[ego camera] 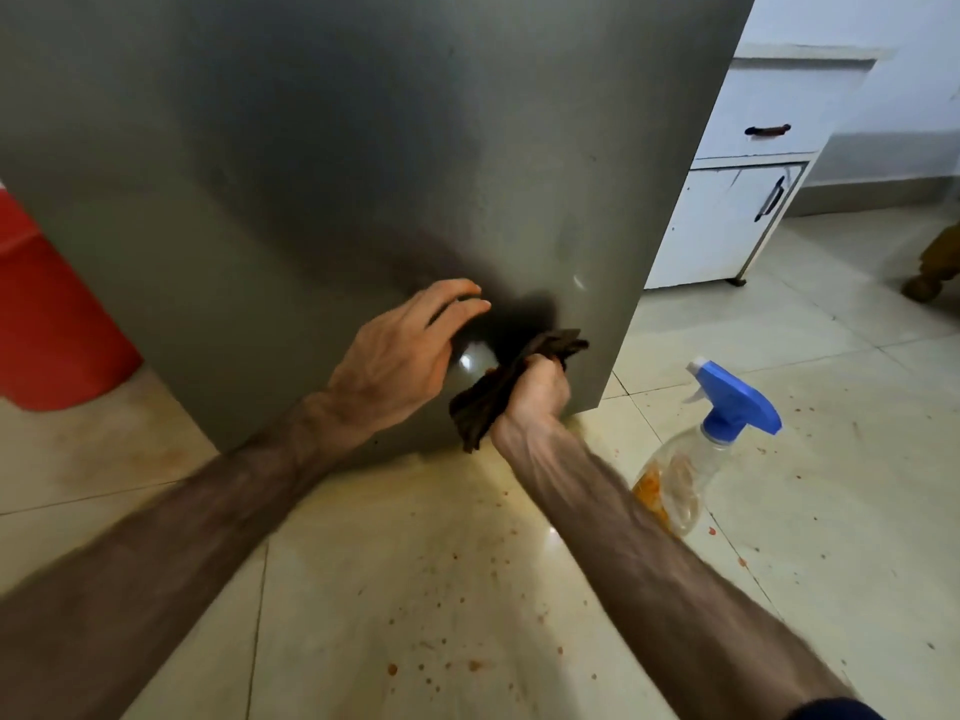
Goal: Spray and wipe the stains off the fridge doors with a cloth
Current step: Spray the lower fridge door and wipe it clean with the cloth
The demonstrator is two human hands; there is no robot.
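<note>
Hands first: the right hand is fisted around a crumpled dark brown cloth, which it presses low on the grey brushed-metal fridge door, close to the door's bottom right corner. The left hand is empty, fingers loosely spread and curled, fingertips at or just off the metal beside the cloth, I can't tell which.

Progress-wise, I'd say the spraying is done for this patch and we're mid-wipe. The clear plastic spray bottle with the blue trigger head is parked upright on the pale tiled floor just right of the right forearm, nobody touching it, with orange gunk showing on its lower side.

The upper and middle door look mostly clean from here, just dull smudges and a few faint marks near the right edge. Right under the cloth I can't see. So the door looks close to finished, probably this bottom corner and those marks left. The floor, though, is speckled with orange-red spots and a yellowish smear in front of the fridge.
</note>
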